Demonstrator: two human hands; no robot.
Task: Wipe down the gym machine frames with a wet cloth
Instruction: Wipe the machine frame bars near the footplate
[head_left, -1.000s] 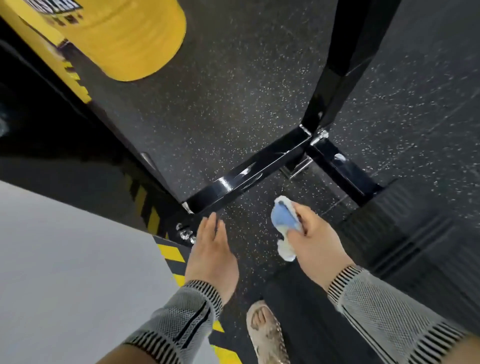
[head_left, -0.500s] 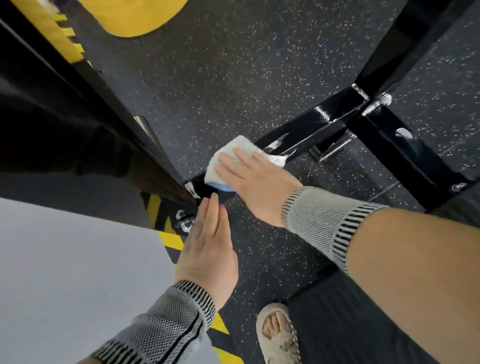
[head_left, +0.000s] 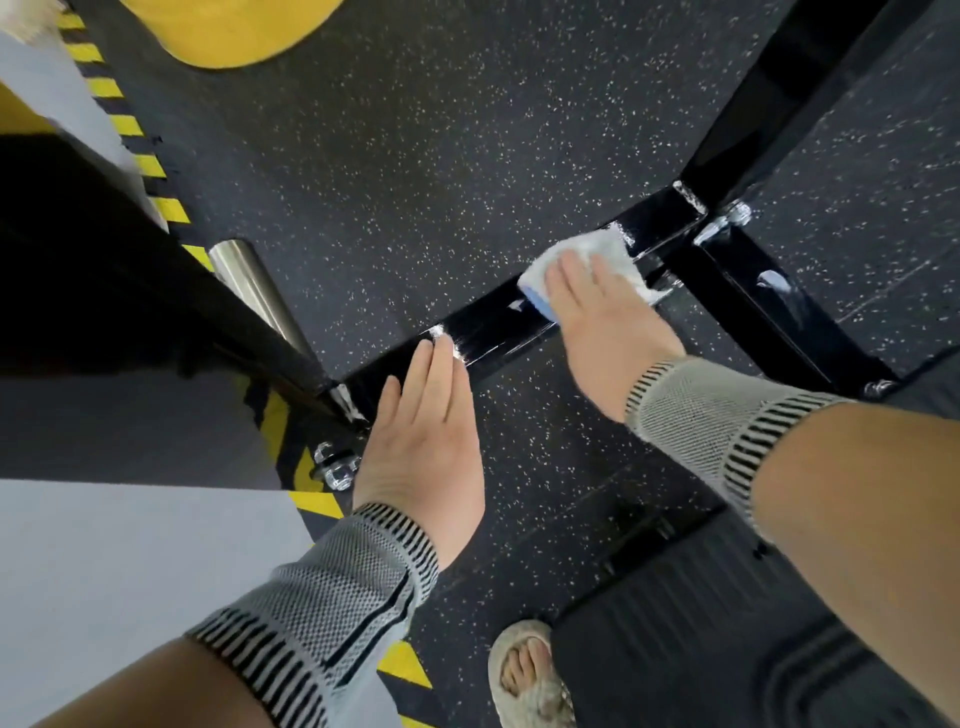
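Observation:
A glossy black frame bar (head_left: 498, 327) of the gym machine runs low across the speckled floor from lower left to upper right. It meets a black upright (head_left: 810, 93) and a cross foot (head_left: 769, 312). My right hand (head_left: 597, 306) presses a white and blue cloth (head_left: 587, 254) flat on the bar near that joint, fingers straight. My left hand (head_left: 421, 431) hovers with straight fingers over the bar's left end and holds nothing. Wet streaks shine on the bar between the two hands.
A steel tube (head_left: 260, 296) and a dark machine part (head_left: 104, 270) rise at the left beside yellow-black hazard striping (head_left: 140, 150). Bolts (head_left: 335, 467) sit at the bar's left end. A yellow pad (head_left: 234, 31) lies at the top. My sandalled foot (head_left: 524, 675) stands beside a black ribbed mat (head_left: 701, 623).
My right hand has slid the cloth along the bar from its left end toward the upright joint. The left hand stayed open near the bar's left end. The view moved closer.

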